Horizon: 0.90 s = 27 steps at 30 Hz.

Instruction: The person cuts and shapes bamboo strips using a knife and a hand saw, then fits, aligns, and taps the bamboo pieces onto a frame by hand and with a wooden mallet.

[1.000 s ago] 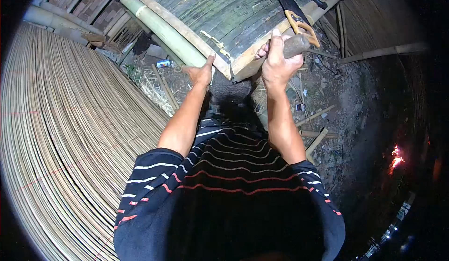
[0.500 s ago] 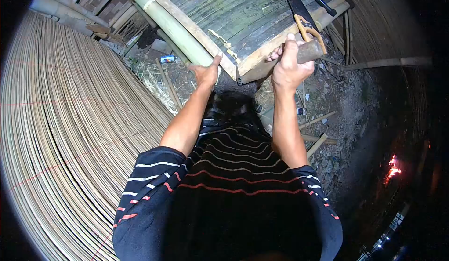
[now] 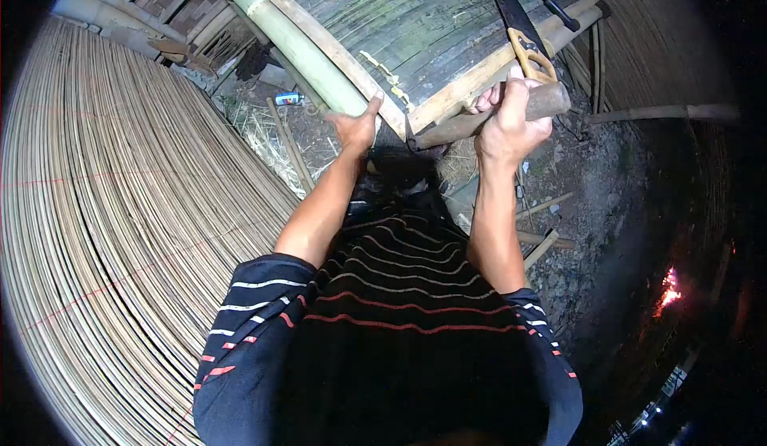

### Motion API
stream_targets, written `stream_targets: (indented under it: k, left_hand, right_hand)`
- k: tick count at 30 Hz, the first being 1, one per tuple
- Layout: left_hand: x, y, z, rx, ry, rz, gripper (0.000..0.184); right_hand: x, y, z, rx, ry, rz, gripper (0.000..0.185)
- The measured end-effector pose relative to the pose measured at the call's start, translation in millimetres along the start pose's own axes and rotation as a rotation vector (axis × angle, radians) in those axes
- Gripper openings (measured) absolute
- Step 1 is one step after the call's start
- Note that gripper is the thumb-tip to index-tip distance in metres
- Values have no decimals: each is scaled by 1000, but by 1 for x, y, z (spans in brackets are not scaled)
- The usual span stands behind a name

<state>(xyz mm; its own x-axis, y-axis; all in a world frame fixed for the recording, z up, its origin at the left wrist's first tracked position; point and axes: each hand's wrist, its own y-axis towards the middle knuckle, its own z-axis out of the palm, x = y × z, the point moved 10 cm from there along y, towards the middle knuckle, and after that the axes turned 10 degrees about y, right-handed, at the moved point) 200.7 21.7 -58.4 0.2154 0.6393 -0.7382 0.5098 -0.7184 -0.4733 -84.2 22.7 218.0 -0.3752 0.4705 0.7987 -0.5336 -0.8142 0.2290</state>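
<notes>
My left hand (image 3: 353, 129) grips the near end of a thick pale-green bamboo pole (image 3: 300, 54), its thumb on the wooden edge strip (image 3: 335, 46) beside it. The pole runs along the left side of a panel of flattened bamboo (image 3: 415, 22). My right hand (image 3: 513, 126) is closed round a tool with a thick wooden handle (image 3: 550, 101). The tool slants down-left below the panel's front strip (image 3: 463, 86), and its dark, narrow tip lies at the near corner. Its exact kind is unclear. Just above my right hand, a handsaw (image 3: 523, 42) rests on the panel.
A dark-handled tool (image 3: 559, 13) lies beyond the saw. Long thin bamboo strips (image 3: 120, 198) fill the left side. A blue can (image 3: 288, 98) and cut bamboo pieces (image 3: 543, 248) lie on the ground. A small fire (image 3: 669, 292) burns at the far right.
My right hand has moved a little right and down with the wooden-handled tool, whose angle has turned slightly. My left hand stays at the bamboo pole's end.
</notes>
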Motion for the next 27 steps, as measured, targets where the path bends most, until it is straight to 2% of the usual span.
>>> stream_targets:
  k: [5, 7, 8, 10, 11, 14, 16, 19, 20, 22, 27]
  left_hand:
    - [1, 3, 2, -32, -10, 28, 156]
    - [-2, -4, -7, -122, 52, -13, 129]
    - [-6, -7, -11, -122, 52, -12, 129]
    - [-8, -11, -4, 30, 13, -13, 154]
    - [-6, -9, -3, 30, 13, -14, 154]
    - [-7, -8, -3, -9, 8, 7, 150]
    - [-6, -9, -8, -104, 40, -11, 128]
    - [-1, -4, -4, -66, 15, -23, 128]
    - [1, -2, -4, -67, 16, -25, 128]
    - [1, 0, -1, -26, 17, 9, 156]
    - [-2, -5, -3, -24, 46, -4, 155]
  right_hand:
    - [4, 0, 5, 6, -20, -11, 26]
    - [-1, 2, 4, 12, -16, 13, 26]
    - [-2, 3, 4, 12, -15, 12, 26]
    - [-3, 2, 4, 8, -60, -20, 26]
    - [-5, 3, 3, 10, -38, -10, 26]
    - [-8, 6, 2, 4, -64, 11, 27]
    - [-6, 5, 3, 5, -60, 18, 27]
    - [-8, 4, 1, -8, -31, 28, 28]
    - [-8, 5, 0, -11, -24, 34, 28]
    - [-8, 5, -1, -17, -19, 39, 28]
    - [-3, 5, 7, 0, -63, 10, 28]
